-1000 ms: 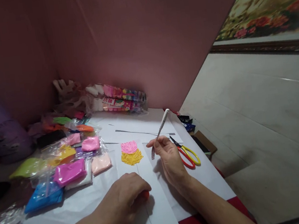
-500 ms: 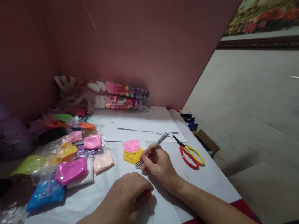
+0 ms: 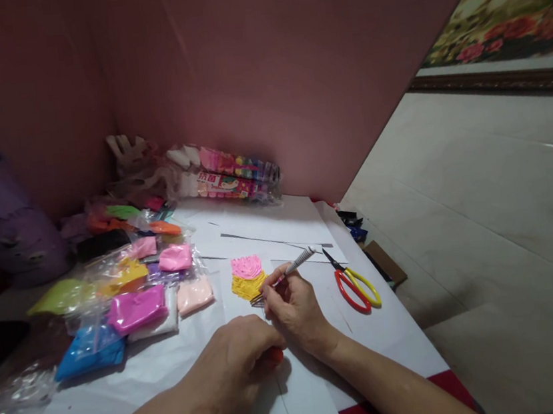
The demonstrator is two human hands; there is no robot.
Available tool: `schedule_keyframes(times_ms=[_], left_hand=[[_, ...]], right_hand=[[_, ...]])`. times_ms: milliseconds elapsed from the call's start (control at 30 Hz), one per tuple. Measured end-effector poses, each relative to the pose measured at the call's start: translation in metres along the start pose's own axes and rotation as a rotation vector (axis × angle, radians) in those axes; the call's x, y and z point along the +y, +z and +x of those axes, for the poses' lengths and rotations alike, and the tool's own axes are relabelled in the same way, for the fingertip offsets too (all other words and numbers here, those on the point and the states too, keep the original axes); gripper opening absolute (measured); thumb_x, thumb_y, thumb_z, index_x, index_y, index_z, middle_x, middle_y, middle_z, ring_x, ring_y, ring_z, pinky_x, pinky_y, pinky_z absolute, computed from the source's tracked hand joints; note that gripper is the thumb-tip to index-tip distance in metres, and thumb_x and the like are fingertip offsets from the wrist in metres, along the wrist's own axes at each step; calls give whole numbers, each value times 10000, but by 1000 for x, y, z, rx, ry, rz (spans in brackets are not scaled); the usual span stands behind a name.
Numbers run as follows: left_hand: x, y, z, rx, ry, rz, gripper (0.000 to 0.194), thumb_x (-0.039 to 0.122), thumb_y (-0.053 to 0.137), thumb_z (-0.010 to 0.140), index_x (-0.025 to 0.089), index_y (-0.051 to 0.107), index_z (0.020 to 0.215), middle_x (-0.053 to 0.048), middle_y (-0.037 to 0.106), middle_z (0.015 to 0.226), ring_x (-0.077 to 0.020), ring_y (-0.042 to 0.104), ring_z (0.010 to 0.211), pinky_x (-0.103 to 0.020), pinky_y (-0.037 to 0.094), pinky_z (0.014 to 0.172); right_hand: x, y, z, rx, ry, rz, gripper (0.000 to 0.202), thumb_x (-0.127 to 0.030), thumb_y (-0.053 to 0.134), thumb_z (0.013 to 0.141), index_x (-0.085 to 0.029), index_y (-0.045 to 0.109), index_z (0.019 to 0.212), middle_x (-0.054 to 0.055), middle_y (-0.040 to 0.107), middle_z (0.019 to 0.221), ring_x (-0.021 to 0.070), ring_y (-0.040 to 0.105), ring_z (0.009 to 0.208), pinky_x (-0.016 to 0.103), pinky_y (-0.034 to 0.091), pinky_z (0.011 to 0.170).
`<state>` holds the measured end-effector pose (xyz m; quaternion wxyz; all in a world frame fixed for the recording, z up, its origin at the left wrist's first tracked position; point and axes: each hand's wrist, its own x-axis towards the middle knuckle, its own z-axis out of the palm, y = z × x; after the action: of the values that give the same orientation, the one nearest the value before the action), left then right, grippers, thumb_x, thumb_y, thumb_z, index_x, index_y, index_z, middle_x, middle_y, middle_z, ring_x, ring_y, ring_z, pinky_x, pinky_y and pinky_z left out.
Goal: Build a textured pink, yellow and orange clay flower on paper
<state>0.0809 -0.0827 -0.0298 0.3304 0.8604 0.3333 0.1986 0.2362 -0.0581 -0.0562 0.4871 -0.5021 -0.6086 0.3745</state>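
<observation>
My right hand (image 3: 296, 308) pinches a grey-and-white striped pen-like tool (image 3: 300, 258), its top tilted up to the right. The lower end of the tool is by the edge of a yellow textured patch (image 3: 247, 287), which lies directly below a pink textured patch (image 3: 247, 267) on white paper (image 3: 307, 398). Nearer the camera, my left hand (image 3: 242, 359) rests over the paper with its fingers curled round a small red-orange piece (image 3: 274, 355), of which only the end shows.
Red-and-yellow scissors (image 3: 357, 286) lie right of my right hand. At the left are bags of coloured clay (image 3: 138, 309) and a purple bottle (image 3: 10, 213). A packaged clay set (image 3: 227, 176) sits at the back, with dark strips (image 3: 270, 239) before it.
The view has shifted slightly, so the things on the table appear a little further right. Both hands keep their holds and nearly the same places.
</observation>
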Motion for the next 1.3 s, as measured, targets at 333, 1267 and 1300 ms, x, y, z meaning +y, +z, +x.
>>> schedule_keyframes(times_ms=[333,1267,1300], left_hand=[[-2,2,0,-1,-1,-13,178,123,463,779,176,625,830,-42,654,804,-186,555,735,-311,412,666],[-7,4,1,-6,-31,-21,163,176,499,792,179,643,870,-53,675,849,-200,585,772,-317,439,694],[-7,4,2,-7,-39,-26,159,187,503,796,181,645,867,-50,675,845,-197,585,771,-312,437,694]], right_hand=[[-6,-1,-1,13,-6,-94,68,-208,507,858,-204,449,823,-46,550,554,114,542,484,233,459,511],[3,-8,5,223,65,126,150,-303,566,832,-191,467,820,-62,528,568,85,534,391,193,490,372],[3,-8,5,220,55,138,151,-306,563,838,-193,465,822,-65,521,561,81,526,390,189,486,372]])
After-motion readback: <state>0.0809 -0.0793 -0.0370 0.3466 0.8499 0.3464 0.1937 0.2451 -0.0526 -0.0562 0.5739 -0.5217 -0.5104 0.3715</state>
